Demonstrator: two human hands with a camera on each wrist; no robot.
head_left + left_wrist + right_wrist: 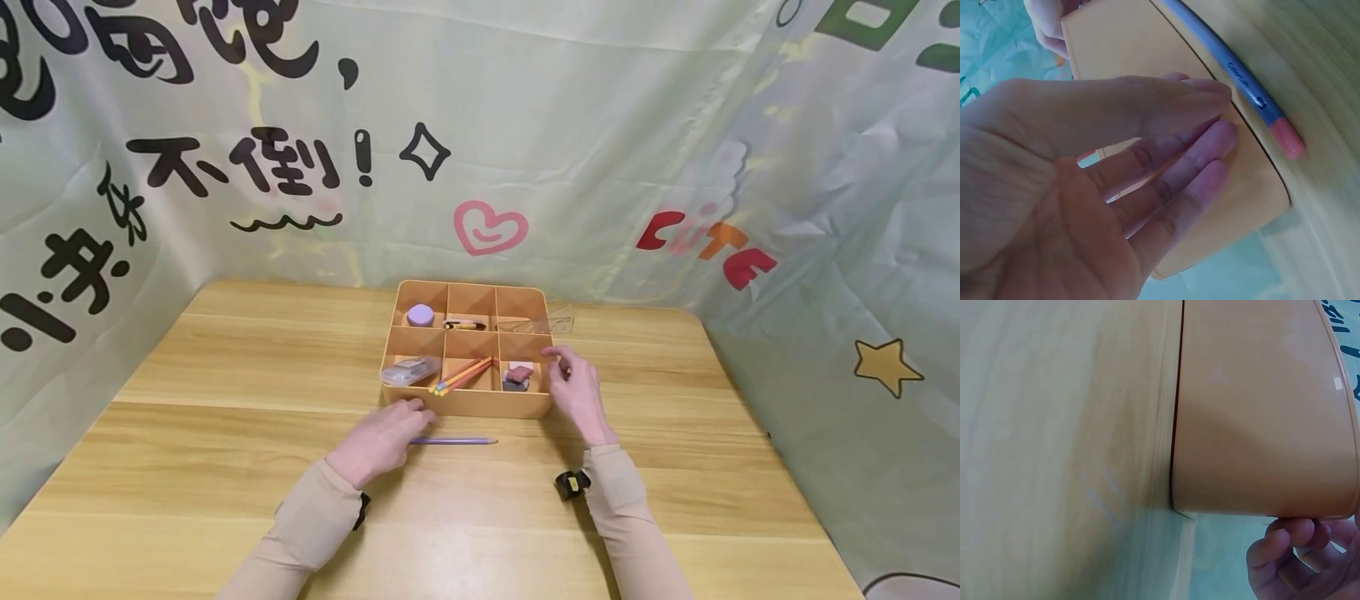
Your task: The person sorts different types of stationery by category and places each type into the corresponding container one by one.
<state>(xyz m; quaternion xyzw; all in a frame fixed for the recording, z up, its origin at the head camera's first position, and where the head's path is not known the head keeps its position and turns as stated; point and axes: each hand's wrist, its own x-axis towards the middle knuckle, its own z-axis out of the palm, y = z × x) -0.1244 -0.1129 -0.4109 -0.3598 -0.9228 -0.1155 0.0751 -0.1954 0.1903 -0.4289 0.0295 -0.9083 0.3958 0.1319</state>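
Observation:
An orange organizer box (pixel 487 406) with several compartments stands on the table. My left hand (pixel 382 440) is at its front left corner, fingers nearly straight; in the left wrist view they lie by the wall. Loosely bent fingers of my right hand (pixel 576 390) touch the box's right side; its thumb is mostly hidden in the right wrist view. A purple pencil (pixel 457 441) with a pink end lies before the box, beside my left hand. Inside are orange-and-yellow pencils (pixel 467 377), small eraser-like blocks (pixel 517 377) and a clear plastic case (pixel 409 371).
The back compartments hold a round purple item (pixel 420 315), a dark and yellow pen-like item (pixel 465 325) and a clear ruler-like piece (pixel 561 320) jutting past the right rim. The wooden table (pixel 225 400) meets a printed cloth (pixel 375 250) behind and at both sides.

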